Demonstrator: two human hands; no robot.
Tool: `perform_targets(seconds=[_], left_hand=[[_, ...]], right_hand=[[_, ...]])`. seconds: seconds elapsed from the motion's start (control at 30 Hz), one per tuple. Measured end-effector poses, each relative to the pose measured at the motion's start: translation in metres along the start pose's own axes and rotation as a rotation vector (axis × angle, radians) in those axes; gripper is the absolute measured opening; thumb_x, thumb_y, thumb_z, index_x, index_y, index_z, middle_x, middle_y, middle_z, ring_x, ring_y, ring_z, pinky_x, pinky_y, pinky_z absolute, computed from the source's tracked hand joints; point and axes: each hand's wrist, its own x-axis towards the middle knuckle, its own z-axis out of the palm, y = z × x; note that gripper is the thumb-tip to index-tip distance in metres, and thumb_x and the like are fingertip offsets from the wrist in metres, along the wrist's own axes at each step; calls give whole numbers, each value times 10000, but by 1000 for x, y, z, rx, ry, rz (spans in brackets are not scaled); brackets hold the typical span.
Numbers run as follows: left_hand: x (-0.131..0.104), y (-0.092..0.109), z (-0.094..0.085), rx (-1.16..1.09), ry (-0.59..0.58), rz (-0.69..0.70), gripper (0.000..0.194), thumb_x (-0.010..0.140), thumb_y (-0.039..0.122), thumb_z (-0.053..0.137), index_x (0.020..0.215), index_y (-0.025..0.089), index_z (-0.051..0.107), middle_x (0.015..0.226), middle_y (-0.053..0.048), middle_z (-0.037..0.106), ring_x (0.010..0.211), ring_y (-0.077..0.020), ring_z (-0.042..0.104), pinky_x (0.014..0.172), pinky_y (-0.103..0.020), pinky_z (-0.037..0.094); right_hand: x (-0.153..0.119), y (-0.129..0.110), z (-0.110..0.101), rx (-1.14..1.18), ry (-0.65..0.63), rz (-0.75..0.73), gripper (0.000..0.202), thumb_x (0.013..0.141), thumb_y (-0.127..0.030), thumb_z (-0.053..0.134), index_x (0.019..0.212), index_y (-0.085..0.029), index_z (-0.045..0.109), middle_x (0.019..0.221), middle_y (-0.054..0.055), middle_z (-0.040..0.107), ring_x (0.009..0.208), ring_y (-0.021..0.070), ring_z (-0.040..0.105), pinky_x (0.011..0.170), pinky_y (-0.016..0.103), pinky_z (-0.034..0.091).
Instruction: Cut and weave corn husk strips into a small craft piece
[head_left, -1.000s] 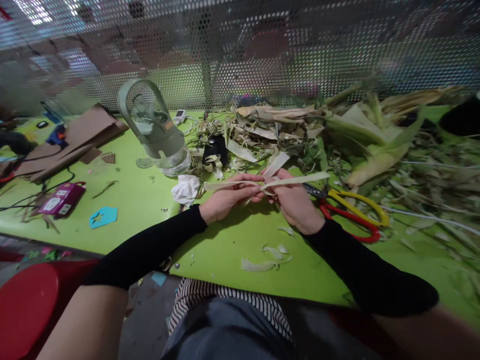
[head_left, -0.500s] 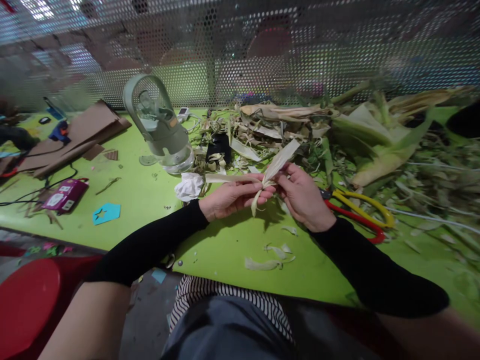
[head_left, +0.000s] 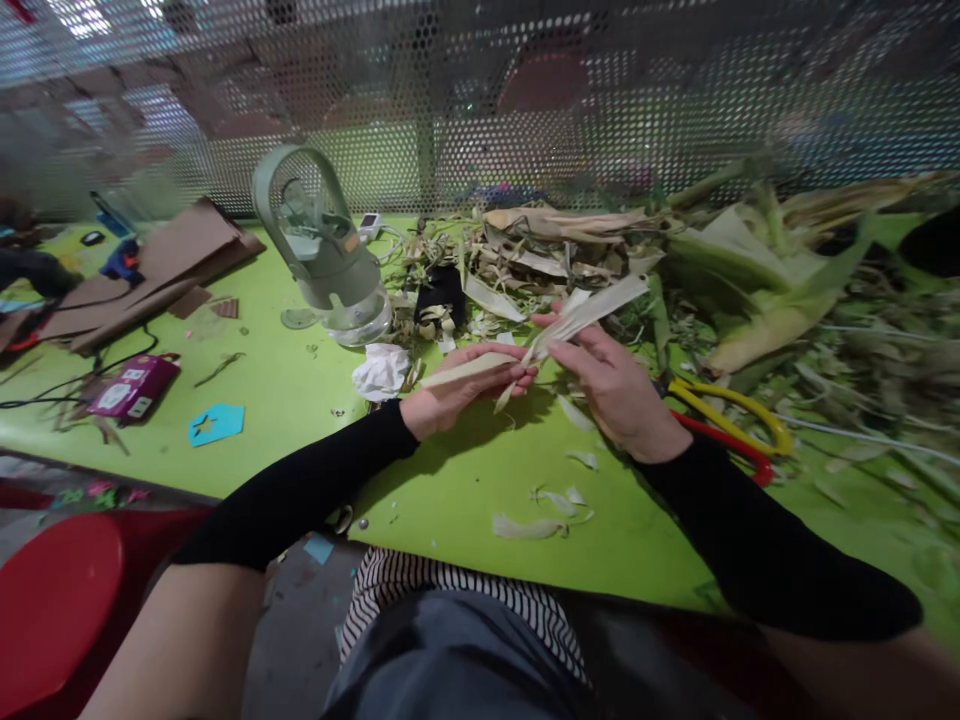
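Observation:
A pale knotted corn husk (head_left: 592, 312) is held between both hands above the green table. My left hand (head_left: 469, 382) pinches it near the knot, and one strip lies back across the fingers. My right hand (head_left: 611, 385) has its thumb and fingers on the wider strips, which point up and to the right. A short tail hangs below the knot. Scissors with red and yellow handles (head_left: 731, 415) lie right of my right wrist, their blades mostly hidden. Small husk scraps (head_left: 532, 525) rest in front of my hands.
Dried husks (head_left: 570, 235) and a larger green corn husk (head_left: 765, 290) pile up at the back and right. Left of my hands stand a water bottle (head_left: 330, 260) and crumpled tissue (head_left: 381, 371). Further left are a purple box (head_left: 135, 387), a blue paper piece (head_left: 216, 425) and cardboard (head_left: 172, 260).
My right hand has shifted slightly right and turned. The husk's upper strips have spread and swung lower to the right, while the left strip now lies across my left fingers.

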Motion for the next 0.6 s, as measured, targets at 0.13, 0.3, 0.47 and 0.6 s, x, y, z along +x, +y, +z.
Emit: perform_targets(seconds=[0.13,0.3,0.47,0.6], left_hand=[[2,-4,0,33,-3,37,115,851,61,729,946,121,704,780,-5,753,684,-73,705,683,-183,544],[-2,-1,4,38,28,20,45,981,133,594,940,151,601,832,-33,764,672,-77,700,599,-173,495],[-7,5,10,-16,-47,-88,107,975,54,531,974,141,594,885,-57,769,712,-84,710,678,-198,538],[-6,0,10,-5,-4,36,182,887,37,662,1010,154,599,844,-12,759,732,-83,709,728,-207,550]], right_hand=[[-2,-2,6,38,64,49,234,871,-526,750,881,-301,816,1453,20,673,1478,307,510,1292,524,294],[-1,2,9,45,139,16,224,837,-536,793,871,-314,801,1257,37,762,1561,266,402,1307,498,271],[-2,0,5,-8,90,-74,225,843,-540,812,903,-323,807,1400,25,683,1466,274,517,1282,537,327],[0,2,6,59,111,-46,191,837,-508,827,873,-323,797,1370,36,689,1433,253,550,1259,511,377]])
